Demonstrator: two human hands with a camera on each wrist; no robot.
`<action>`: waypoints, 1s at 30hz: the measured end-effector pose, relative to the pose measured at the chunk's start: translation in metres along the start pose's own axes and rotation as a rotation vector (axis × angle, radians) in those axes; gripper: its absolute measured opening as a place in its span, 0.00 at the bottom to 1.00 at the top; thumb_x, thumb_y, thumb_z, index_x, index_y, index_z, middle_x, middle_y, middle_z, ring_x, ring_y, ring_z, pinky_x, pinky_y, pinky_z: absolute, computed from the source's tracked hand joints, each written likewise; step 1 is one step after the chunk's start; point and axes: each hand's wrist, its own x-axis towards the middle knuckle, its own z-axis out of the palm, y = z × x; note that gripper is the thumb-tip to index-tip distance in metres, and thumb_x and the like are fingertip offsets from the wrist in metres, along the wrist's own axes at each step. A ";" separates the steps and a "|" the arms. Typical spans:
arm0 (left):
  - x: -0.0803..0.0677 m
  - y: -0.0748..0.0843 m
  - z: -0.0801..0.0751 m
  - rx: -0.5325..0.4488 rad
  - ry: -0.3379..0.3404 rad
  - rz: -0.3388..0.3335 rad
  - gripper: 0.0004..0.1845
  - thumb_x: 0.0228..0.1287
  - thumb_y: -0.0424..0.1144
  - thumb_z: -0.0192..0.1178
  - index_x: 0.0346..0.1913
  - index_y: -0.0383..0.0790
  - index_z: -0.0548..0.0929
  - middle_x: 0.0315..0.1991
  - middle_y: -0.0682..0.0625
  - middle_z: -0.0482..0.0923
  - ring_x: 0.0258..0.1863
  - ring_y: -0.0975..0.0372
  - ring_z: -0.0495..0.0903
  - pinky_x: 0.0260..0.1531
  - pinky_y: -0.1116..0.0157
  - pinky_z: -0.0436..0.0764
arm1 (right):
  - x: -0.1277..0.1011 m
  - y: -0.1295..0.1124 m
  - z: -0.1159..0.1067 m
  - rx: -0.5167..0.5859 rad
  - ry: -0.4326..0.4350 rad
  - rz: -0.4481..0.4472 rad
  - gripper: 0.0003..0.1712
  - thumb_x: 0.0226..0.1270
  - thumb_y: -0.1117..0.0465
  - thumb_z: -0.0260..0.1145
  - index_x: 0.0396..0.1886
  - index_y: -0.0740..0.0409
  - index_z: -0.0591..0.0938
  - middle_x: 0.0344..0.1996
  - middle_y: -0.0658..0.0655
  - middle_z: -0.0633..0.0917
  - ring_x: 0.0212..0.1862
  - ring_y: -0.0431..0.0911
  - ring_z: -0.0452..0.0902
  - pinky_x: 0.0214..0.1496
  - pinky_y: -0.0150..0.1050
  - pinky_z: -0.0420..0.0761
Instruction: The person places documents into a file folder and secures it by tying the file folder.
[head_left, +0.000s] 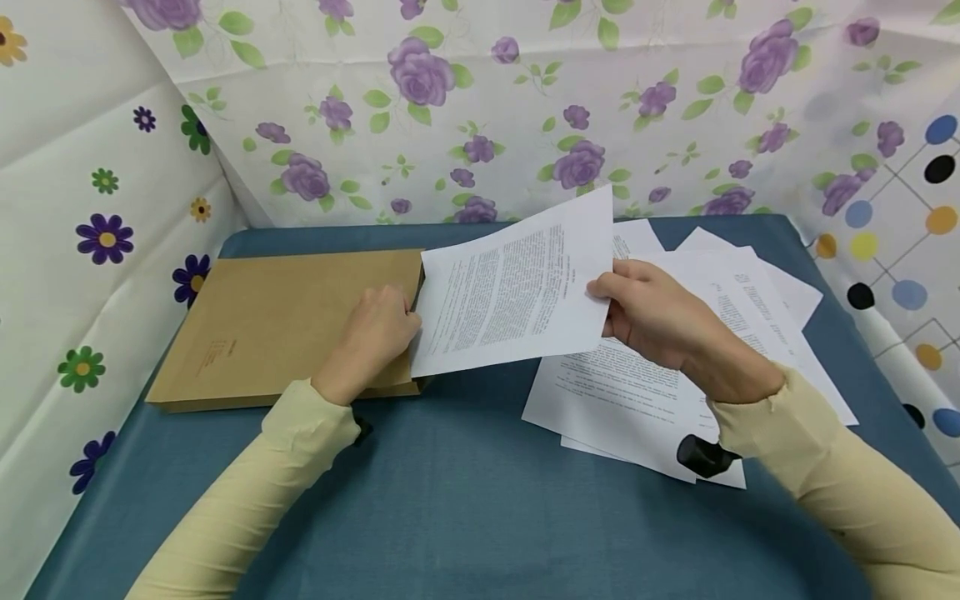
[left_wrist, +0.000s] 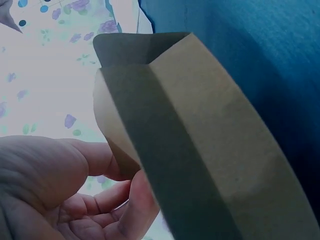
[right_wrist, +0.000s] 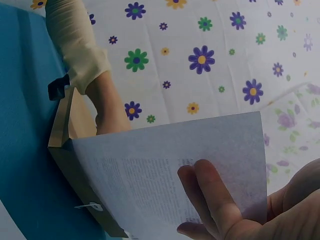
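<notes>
A brown kraft paper file envelope (head_left: 262, 325) with thick side walls lies flat on the left of the table. My left hand (head_left: 371, 337) pinches the upper edge of its open end. In the left wrist view, the thumb and fingers (left_wrist: 144, 192) sit on either side of that brown edge (left_wrist: 120, 155). Between my right thumb and fingers is a printed sheet (head_left: 502, 292), gripped at its right edge by my right hand (head_left: 652, 317). The sheet is raised and tilted, and its left edge is at the envelope's mouth. The right wrist view shows fingers (right_wrist: 215, 195) spread behind the sheet.
Several loose printed sheets (head_left: 622, 387) lie overlapping and fanned out on the right, partly under my right forearm. A blue cloth (head_left: 450, 500) covers the table. Flowered sheeting (head_left: 510, 108) hangs behind and at the sides. A white string (right_wrist: 92, 206) shows on the envelope.
</notes>
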 end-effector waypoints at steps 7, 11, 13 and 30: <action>-0.003 0.003 0.002 0.051 -0.005 0.056 0.17 0.71 0.25 0.51 0.59 0.30 0.80 0.49 0.35 0.81 0.40 0.48 0.79 0.33 0.57 0.78 | 0.002 0.003 -0.003 -0.004 -0.002 0.005 0.28 0.81 0.67 0.39 0.76 0.74 0.59 0.70 0.70 0.70 0.53 0.47 0.85 0.52 0.39 0.84; -0.004 0.005 0.003 0.158 -0.064 0.081 0.24 0.75 0.27 0.48 0.70 0.40 0.79 0.50 0.36 0.78 0.38 0.48 0.76 0.30 0.58 0.77 | 0.003 0.004 -0.003 0.001 -0.017 0.007 0.28 0.80 0.67 0.38 0.75 0.74 0.59 0.70 0.70 0.70 0.53 0.47 0.85 0.52 0.40 0.84; -0.004 0.007 0.003 0.197 -0.088 0.075 0.25 0.76 0.27 0.47 0.70 0.43 0.80 0.44 0.37 0.74 0.31 0.50 0.71 0.24 0.60 0.71 | 0.003 0.004 -0.003 0.003 -0.028 0.008 0.28 0.80 0.68 0.38 0.75 0.74 0.59 0.70 0.70 0.70 0.54 0.48 0.85 0.53 0.40 0.84; -0.003 0.008 0.004 0.223 -0.114 0.046 0.27 0.77 0.29 0.43 0.76 0.40 0.71 0.46 0.34 0.67 0.23 0.52 0.67 0.20 0.61 0.67 | 0.009 0.005 -0.001 -0.036 -0.042 0.022 0.30 0.79 0.68 0.38 0.77 0.73 0.58 0.69 0.71 0.72 0.52 0.50 0.85 0.51 0.41 0.85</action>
